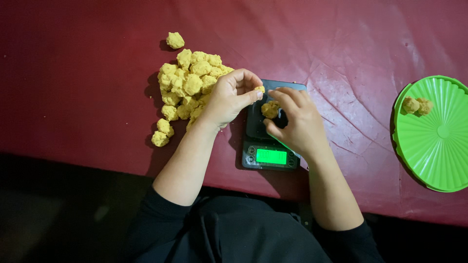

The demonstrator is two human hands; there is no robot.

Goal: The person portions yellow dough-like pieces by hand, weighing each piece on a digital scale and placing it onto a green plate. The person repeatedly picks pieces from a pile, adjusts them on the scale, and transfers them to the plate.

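Our left hand [229, 97] pinches a small crumb of yellow dough [261, 89] between thumb and forefinger, just above the black scale [253, 131]. Our right hand [297, 122] curls its fingers around a dough lump [269, 109] resting on the scale platform; how firmly it grips we cannot tell. At nine o'clock of the scale lies the dough pile [187, 83] on the red tablecloth [87, 73]; at three o'clock, well apart, a green plate [438, 146] carries two dough balls [417, 105]
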